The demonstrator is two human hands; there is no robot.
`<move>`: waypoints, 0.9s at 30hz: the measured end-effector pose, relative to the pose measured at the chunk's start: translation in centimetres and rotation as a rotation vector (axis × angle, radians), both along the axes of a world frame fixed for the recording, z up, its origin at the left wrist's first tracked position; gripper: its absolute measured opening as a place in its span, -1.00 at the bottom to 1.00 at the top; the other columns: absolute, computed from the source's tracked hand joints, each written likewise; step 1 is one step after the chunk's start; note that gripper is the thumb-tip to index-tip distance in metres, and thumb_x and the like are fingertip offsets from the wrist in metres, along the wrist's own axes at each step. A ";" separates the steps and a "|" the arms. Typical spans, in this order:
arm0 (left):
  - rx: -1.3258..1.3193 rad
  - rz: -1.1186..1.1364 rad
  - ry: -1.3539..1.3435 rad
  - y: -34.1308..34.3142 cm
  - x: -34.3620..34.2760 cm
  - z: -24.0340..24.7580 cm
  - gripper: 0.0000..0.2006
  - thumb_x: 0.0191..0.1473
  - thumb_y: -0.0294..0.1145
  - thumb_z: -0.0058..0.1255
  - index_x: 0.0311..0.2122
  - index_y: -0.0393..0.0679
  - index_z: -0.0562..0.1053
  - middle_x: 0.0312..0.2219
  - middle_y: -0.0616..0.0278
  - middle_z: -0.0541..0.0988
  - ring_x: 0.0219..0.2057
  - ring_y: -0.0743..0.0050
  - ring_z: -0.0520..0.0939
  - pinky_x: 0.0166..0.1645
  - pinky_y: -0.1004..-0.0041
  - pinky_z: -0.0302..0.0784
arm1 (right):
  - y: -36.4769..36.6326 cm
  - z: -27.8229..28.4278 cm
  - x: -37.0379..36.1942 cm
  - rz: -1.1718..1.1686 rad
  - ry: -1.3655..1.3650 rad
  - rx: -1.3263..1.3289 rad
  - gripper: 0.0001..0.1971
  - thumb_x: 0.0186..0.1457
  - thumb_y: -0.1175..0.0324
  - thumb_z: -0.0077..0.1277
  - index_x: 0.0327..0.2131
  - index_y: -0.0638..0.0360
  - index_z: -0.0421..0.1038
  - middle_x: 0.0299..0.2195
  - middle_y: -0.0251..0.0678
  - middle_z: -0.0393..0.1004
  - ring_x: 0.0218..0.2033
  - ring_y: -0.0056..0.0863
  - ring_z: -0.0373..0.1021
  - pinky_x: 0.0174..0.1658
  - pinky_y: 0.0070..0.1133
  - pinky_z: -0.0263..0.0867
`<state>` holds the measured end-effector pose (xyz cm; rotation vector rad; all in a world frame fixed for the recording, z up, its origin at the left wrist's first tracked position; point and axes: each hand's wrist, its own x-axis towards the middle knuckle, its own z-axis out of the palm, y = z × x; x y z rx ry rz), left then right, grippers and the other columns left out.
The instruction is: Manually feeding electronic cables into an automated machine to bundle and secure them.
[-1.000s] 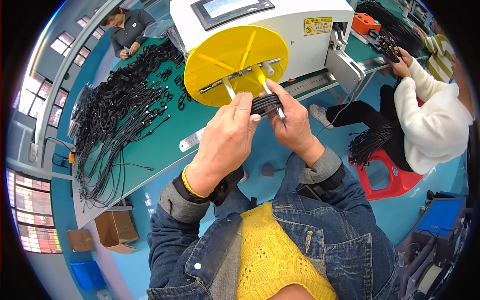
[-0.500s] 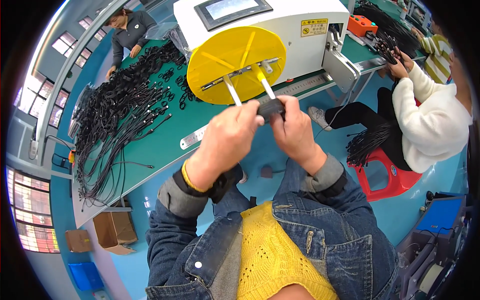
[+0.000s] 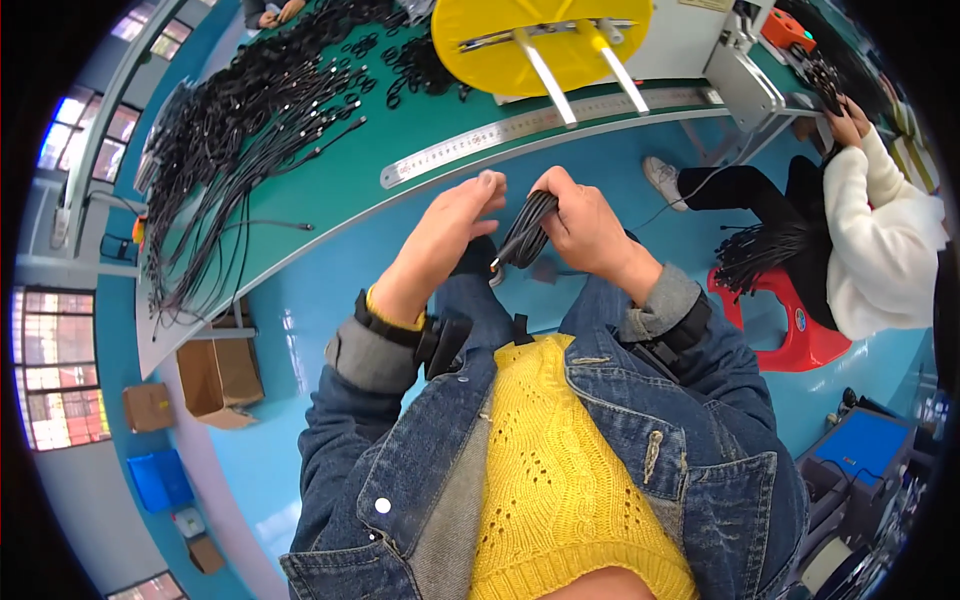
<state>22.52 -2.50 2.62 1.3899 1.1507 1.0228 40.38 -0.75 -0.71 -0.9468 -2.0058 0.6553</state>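
Note:
My right hand (image 3: 590, 228) grips a coiled black cable (image 3: 525, 228) in front of my body, thumb and fingers closed round its upper part. A loose end with a small metallic tip shows at the coil's lower left. Just left of the coil, my left hand (image 3: 455, 222) is raised with its fingers apart and nothing in them. Beyond both hands, two pale rods (image 3: 545, 78) stick out from a yellow disc (image 3: 480, 25), bare of cable. A steel ruler (image 3: 450, 155) lies along the table's near edge, below the disc.
Heaped black cables (image 3: 240, 150) cover the left of the green table (image 3: 330, 190). At right, a person in a white fleece (image 3: 880, 240) handles cables beside a red stool (image 3: 800, 335) bearing a cable bundle (image 3: 765, 258). Cardboard boxes (image 3: 220, 375) stand on the floor at left.
The coiled cable has come off the rods toward my body, held in my right hand. My left hand has let go and moved left. The view has tilted downward.

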 end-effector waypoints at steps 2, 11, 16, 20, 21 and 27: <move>-0.321 -0.154 -0.210 0.2 -0.2 -0.6 -0.52 0.15 -0.03 -0.32 -0.23 -0.35 0.38 -0.43 0.10 0.53 -0.44 0.32 0.58 -0.40 0.54 0.47 | -0.2 0.3 -1.3 0.109 0.085 -0.117 -0.84 -0.10 0.57 -0.15 -0.37 0.23 0.18 -0.56 -0.08 0.39 -0.47 -0.04 0.36 -0.48 -0.34 0.25; -0.709 -0.214 -0.101 -0.4 0.8 3.3 -0.50 0.10 0.06 -0.24 -0.28 -0.30 0.38 -0.52 0.19 0.49 -0.64 0.55 0.47 -0.64 0.64 0.35 | 0.5 -2.3 -2.1 0.113 0.040 0.035 -0.85 -0.02 0.43 -0.10 -0.41 0.21 0.15 -0.63 -0.05 0.38 -0.57 -0.07 0.36 -0.53 -0.32 0.27; -0.784 -0.437 0.096 0.9 0.3 -0.8 -0.53 0.06 0.06 -0.15 -0.36 -0.26 0.37 -0.61 0.29 0.43 -0.71 0.64 0.37 -0.69 0.64 0.29 | 0.6 -2.6 -1.4 0.145 -0.120 0.076 -0.78 -0.08 0.34 -0.03 -0.42 0.18 0.15 -0.63 -0.08 0.40 -0.58 -0.09 0.37 -0.55 -0.36 0.27; -0.894 -0.551 0.120 0.5 0.5 -2.6 -0.57 0.01 0.02 -0.06 -0.42 -0.25 0.37 -0.65 0.34 0.39 -0.69 0.67 0.39 -0.68 0.65 0.30 | 0.6 -0.6 -0.4 0.257 -0.624 0.094 -0.78 -0.17 0.40 0.03 -0.40 0.17 0.22 -0.59 -0.12 0.41 -0.56 -0.11 0.37 -0.57 -0.41 0.27; -0.845 -0.555 0.018 0.1 0.5 -2.9 -0.57 0.01 0.02 -0.05 -0.43 -0.24 0.37 -0.67 0.34 0.39 -0.70 0.66 0.40 -0.68 0.64 0.30 | 0.7 -1.1 -0.5 0.268 -0.483 0.062 -0.77 -0.19 0.39 0.04 -0.41 0.17 0.24 -0.59 -0.12 0.42 -0.56 -0.13 0.38 -0.57 -0.42 0.27; -0.537 -0.493 -0.041 -0.3 0.2 -5.4 -0.59 -0.01 0.01 -0.02 -0.43 -0.23 0.36 -0.71 0.30 0.40 -0.72 0.63 0.43 -0.68 0.63 0.34 | -0.2 -4.7 -1.8 0.177 0.222 -0.446 -0.76 -0.21 0.28 0.06 -0.45 0.20 0.34 -0.62 -0.12 0.43 -0.58 -0.15 0.39 -0.56 -0.39 0.28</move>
